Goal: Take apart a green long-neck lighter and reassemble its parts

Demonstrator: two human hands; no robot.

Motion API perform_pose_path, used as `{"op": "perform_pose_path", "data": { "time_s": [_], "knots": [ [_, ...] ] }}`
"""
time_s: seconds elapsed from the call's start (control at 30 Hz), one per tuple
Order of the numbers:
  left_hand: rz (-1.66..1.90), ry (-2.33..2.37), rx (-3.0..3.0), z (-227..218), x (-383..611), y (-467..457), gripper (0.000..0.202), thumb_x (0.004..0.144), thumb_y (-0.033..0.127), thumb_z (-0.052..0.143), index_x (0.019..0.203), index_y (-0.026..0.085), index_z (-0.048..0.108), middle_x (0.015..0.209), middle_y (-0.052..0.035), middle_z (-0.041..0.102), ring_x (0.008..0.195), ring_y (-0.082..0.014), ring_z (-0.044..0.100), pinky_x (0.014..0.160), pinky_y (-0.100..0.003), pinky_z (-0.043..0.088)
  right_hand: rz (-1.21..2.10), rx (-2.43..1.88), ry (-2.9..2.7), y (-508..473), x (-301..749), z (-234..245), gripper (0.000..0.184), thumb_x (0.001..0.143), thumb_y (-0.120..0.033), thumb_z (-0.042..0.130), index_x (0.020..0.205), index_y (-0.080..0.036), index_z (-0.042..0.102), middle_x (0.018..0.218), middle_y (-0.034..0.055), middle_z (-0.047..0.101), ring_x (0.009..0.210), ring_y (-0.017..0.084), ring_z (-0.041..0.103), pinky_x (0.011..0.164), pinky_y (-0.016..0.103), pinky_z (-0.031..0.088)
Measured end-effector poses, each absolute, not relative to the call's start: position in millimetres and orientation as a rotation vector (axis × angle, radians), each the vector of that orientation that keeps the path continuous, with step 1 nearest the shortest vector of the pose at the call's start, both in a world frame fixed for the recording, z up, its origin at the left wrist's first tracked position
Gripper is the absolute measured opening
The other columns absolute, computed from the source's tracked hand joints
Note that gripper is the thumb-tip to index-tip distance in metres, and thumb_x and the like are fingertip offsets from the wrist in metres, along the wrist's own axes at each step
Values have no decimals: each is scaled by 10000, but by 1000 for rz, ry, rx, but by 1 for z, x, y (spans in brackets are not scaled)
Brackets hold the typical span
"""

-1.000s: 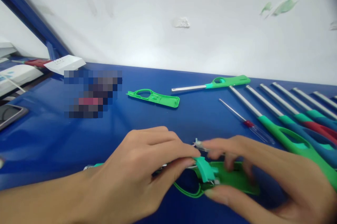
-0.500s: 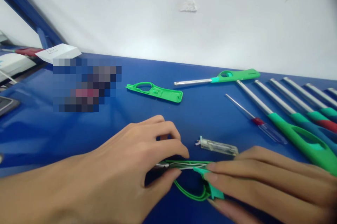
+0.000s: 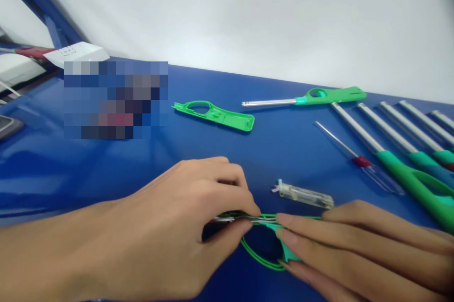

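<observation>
Low in the view, both hands hold a green lighter casing half (image 3: 260, 263) with a finger loop and a teal trigger (image 3: 290, 252). My left hand (image 3: 191, 219) is closed, thumb and index finger pinching the casing's narrow end where thin wires (image 3: 266, 220) run along it. Just left of the pinch a bit of metal tube shows, mostly hidden. My right hand (image 3: 358, 240) grips the trigger and the wide end, its fingertips pressing on the wires and trigger; its fingers cover most of that end. A clear fuel tank (image 3: 307, 196) lies just beyond the right fingers.
Another green casing half (image 3: 232, 120) lies open side up on the blue table (image 3: 198, 148). Behind it is an assembled lighter (image 3: 331, 97). A screwdriver (image 3: 378, 174) and a row of lighters (image 3: 397, 167) lie at right. White packaging (image 3: 83, 54) stands far left; a blurred-out patch is nearby.
My left thumb and index finger have closed in tighter on the casing and wires. The casing has tilted a little. The whole view has shifted slightly, with background things sitting higher.
</observation>
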State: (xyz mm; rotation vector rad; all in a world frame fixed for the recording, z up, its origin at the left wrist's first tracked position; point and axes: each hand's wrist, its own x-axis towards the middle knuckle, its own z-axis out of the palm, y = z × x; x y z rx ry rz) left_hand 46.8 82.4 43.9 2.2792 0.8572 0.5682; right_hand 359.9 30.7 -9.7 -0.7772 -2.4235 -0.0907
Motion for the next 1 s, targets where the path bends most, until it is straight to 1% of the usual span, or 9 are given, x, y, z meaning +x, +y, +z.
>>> {"op": "perform_pose_path", "data": {
  "time_s": [0.13, 0.27, 0.33, 0.4, 0.47, 0.6, 0.77, 0.87, 1.0],
  "knots": [
    [580, 838, 2265, 43, 49, 84, 280, 1102, 110, 665, 1093, 243, 911, 992, 75, 792, 867, -29, 726, 805, -87, 550, -93, -762, -2429, 32, 359, -13, 381, 1088, -527, 905, 1436, -374, 877, 1254, 17, 922, 1204, 328, 876, 926, 399, 779],
    [594, 835, 2256, 42, 49, 85, 288, 1091, 103, 657, 1090, 236, 913, 1001, 65, 798, 874, -34, 732, 808, -96, 552, -70, -762, -2436, 31, 361, -13, 352, 1122, -455, 878, 1467, -386, 869, 1277, 3, 925, 1174, 311, 884, 905, 398, 773],
    [580, 835, 2260, 42, 48, 85, 301, 1098, 96, 647, 1095, 235, 914, 1009, 63, 800, 880, -35, 734, 813, -103, 553, -23, -783, -2448, 28, 362, -12, 285, 1211, -351, 756, 1474, -378, 863, 1391, -50, 905, 1208, 251, 875, 979, 383, 742],
    [563, 830, 2261, 43, 48, 84, 304, 1103, 100, 646, 1105, 239, 916, 1013, 66, 799, 879, -36, 734, 818, -107, 556, 26, -813, -2451, 25, 362, -13, 338, 1281, -248, 607, 1486, -370, 846, 1541, -130, 841, 1264, 171, 846, 1075, 373, 668],
    [568, 829, 2266, 44, 48, 84, 308, 1103, 101, 641, 1102, 239, 916, 1005, 66, 794, 881, -37, 732, 819, -109, 557, 29, -844, -2463, 21, 361, -13, 410, 1314, -202, 510, 1537, -376, 808, 1623, -182, 784, 1336, 126, 804, 1109, 393, 599],
    [559, 835, 2284, 44, 49, 84, 325, 1110, 89, 617, 1089, 226, 910, 988, 55, 784, 871, -52, 726, 805, -132, 561, -8, -873, -2510, 18, 360, -13, 451, 1329, -195, 462, 1626, -378, 747, 1647, -167, 773, 1448, 129, 742, 1072, 424, 584],
    [553, 820, 2307, 43, 48, 85, 279, 1115, 107, 622, 959, 218, 825, 998, 52, 778, 869, -65, 716, 790, -164, 559, -26, -860, -2467, 20, 357, -10, 480, 1318, -144, 423, 1551, -357, 784, 1519, -150, 845, 1335, 121, 772, 1024, 380, 596],
    [555, 802, 2338, 42, 47, 84, 264, 1122, 109, 613, 966, 222, 794, 1027, 51, 785, 881, -72, 722, 789, -188, 562, -40, -874, -2461, 24, 351, -7, 460, 1306, -130, 444, 1482, -349, 807, 1462, -130, 853, 1290, 139, 766, 990, 382, 602],
    [567, 810, 2407, 42, 47, 82, 288, 1123, 79, 574, 986, 230, 777, 1045, 48, 783, 869, -95, 715, 740, -250, 550, -68, -881, -2440, 30, 342, 0, 458, 1311, -153, 407, 1336, -327, 830, 1296, -60, 816, 1102, 121, 751, 924, 333, 616]
  ]
}}
